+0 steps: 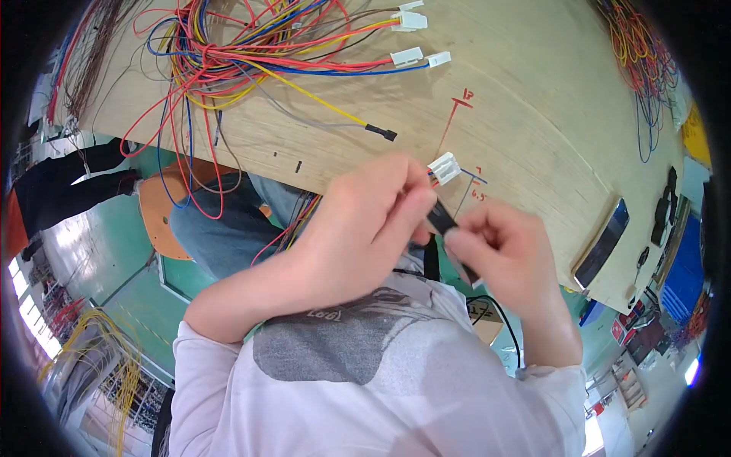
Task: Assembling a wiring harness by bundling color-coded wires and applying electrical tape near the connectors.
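Note:
My left hand is closed in a pinch around a thin bundle of coloured wires, just below a white plug connector that sticks out past the fingertips. A flat black strip, which looks like tape, runs from those fingertips to my right hand. Thumb and forefinger of the right hand pinch this strip, and a dark length of it shows below the thumb. Both hands are over the near edge of the wooden table. The wires inside the left hand are mostly hidden.
A tangled wire harness lies at the far left with white connectors and a black-ended yellow wire. Red marks are on the tabletop. A dark phone-like slab rests at right; more wires lie far right.

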A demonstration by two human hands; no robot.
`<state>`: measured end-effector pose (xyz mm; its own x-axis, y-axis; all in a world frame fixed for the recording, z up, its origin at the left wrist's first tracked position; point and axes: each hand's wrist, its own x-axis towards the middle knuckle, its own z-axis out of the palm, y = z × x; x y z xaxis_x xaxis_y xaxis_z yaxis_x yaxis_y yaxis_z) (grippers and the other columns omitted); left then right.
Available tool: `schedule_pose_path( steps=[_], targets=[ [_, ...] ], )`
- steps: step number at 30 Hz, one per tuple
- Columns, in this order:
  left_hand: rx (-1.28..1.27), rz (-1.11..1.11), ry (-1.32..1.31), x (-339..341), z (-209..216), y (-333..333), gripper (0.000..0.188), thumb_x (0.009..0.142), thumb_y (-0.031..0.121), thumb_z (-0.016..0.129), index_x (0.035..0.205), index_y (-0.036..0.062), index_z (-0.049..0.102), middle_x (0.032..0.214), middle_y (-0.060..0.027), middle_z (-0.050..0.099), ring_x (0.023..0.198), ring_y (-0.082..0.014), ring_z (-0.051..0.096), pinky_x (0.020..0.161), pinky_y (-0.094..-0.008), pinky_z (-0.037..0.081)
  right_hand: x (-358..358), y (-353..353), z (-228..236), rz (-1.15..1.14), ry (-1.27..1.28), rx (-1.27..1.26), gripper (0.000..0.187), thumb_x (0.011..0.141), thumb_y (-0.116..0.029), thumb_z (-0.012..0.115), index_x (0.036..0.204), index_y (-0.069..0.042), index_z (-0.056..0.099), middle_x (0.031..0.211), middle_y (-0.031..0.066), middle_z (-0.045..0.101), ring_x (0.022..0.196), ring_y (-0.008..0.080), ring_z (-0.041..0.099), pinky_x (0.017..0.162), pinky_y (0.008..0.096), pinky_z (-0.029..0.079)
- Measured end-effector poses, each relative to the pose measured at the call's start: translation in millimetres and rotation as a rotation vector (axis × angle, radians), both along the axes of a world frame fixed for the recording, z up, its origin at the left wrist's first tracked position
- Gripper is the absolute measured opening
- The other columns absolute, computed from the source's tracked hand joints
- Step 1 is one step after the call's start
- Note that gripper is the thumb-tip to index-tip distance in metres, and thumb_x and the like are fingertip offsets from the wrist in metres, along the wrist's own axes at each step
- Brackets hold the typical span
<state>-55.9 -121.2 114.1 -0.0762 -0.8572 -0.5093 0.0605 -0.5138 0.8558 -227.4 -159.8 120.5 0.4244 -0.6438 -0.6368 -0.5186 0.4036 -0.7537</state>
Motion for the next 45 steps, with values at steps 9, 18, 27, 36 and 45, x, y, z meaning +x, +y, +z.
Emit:
schedule_pose_path(
  steps=[9, 18, 27, 36, 45],
  targets=[
    [-0.451, -0.105, -0.656, -6.1, -39.0, -10.0, 0.012, 0.074, 0.004, 0.054, 0.074, -0.0001, 0.043, 0.067, -0.0162, 0.050, 0.064, -0.0338, 0.051, 0.055, -0.0408, 0.039, 11.3, -10.0, -31.3, -0.076, -0.043, 0.118, 0.016, 0.080, -0.011, 0.052, 0.073, 0.003, 0.055, 0.055, 0.0018, 0.052, 0.046, 0.0049, 0.045, 0.040, 0.0214, 0.035],
    [-0.464, -0.068, -0.742, -10.2, -42.3, -13.0, 0.012, 0.073, 0.004, 0.058, 0.070, 0.0007, 0.047, 0.058, -0.0109, 0.051, 0.052, -0.0247, 0.051, 0.047, -0.0325, 0.039, 13.2, -12.6, -35.4, -0.033, -0.029, 0.054, 0.017, 0.079, -0.011, 0.052, 0.071, 0.003, 0.054, 0.055, 0.0022, 0.052, 0.049, 0.0058, 0.045, 0.044, 0.0228, 0.036],
    [-0.517, -0.069, -0.790, -11.4, -45.5, -12.9, 0.012, 0.073, 0.004, 0.058, 0.071, 0.0005, 0.047, 0.060, -0.0117, 0.051, 0.052, -0.0252, 0.050, 0.047, -0.0327, 0.038, 13.1, -11.7, -36.0, -0.078, -0.027, 0.092, 0.017, 0.079, -0.012, 0.052, 0.071, 0.003, 0.053, 0.055, 0.0008, 0.051, 0.050, 0.0047, 0.043, 0.043, 0.0221, 0.034],
    [-0.502, -0.045, -0.758, -12.7, -45.1, -13.5, 0.013, 0.073, 0.005, 0.058, 0.071, 0.0001, 0.046, 0.060, -0.0125, 0.050, 0.051, -0.0260, 0.050, 0.046, -0.0322, 0.038, 13.3, -8.7, -35.7, -0.150, -0.083, 0.120, 0.014, 0.081, -0.010, 0.049, 0.073, 0.002, 0.052, 0.056, -0.0005, 0.050, 0.050, 0.0043, 0.043, 0.042, 0.0212, 0.033],
    [-0.522, -0.070, -0.782, -15.3, -44.1, -15.7, 0.012, 0.073, 0.003, 0.056, 0.072, 0.0002, 0.045, 0.063, -0.0130, 0.051, 0.059, -0.0296, 0.051, 0.052, -0.0355, 0.040, 9.4, -8.3, -42.2, -0.093, 0.019, -0.010, 0.018, 0.081, -0.014, 0.050, 0.072, 0.001, 0.053, 0.053, -0.0008, 0.048, 0.047, 0.0050, 0.041, 0.041, 0.0229, 0.032]
  ],
)
